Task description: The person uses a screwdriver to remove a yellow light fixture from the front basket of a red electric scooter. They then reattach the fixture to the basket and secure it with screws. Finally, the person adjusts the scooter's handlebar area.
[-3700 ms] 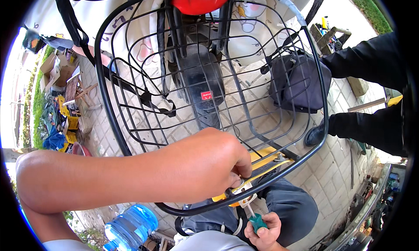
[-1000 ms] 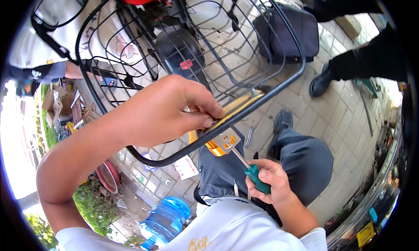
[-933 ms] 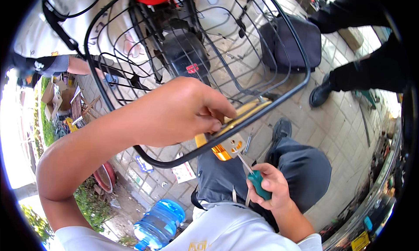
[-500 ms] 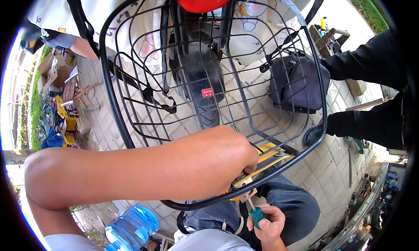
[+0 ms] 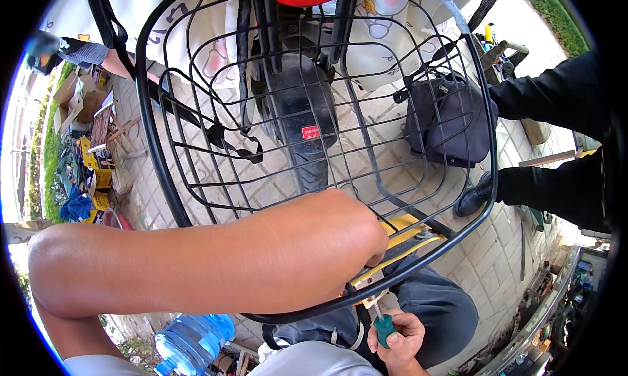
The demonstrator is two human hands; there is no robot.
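A black wire basket (image 5: 494, 155) fills the middle of the view, fixed over a black front wheel fender (image 5: 304, 107). My left arm lies across the near part of the basket. My left hand (image 5: 363, 235) is bent down inside it beside a yellow plate (image 5: 402, 231), fingers curled; what they grip is hidden. Below the near rim, my right hand (image 5: 404, 340) is closed round the green handle of a screwdriver (image 5: 384, 330). Its metal shaft points up to a small pale bracket (image 5: 370, 286) under the rim.
A dark bag (image 5: 445, 124) is on the paving beyond the basket's right side, near another person's black-trousered leg (image 5: 549, 186). A blue water bottle (image 5: 193, 340) stands at lower left. Boxes and yellow cases (image 5: 98, 173) lie far left. A metal frame (image 5: 533, 320) borders the lower right.
The basket's left rim has shifted slightly left in view, and my left elbow with it. My right hand has dropped slightly, still holding the screwdriver, whose handle has turned a little.
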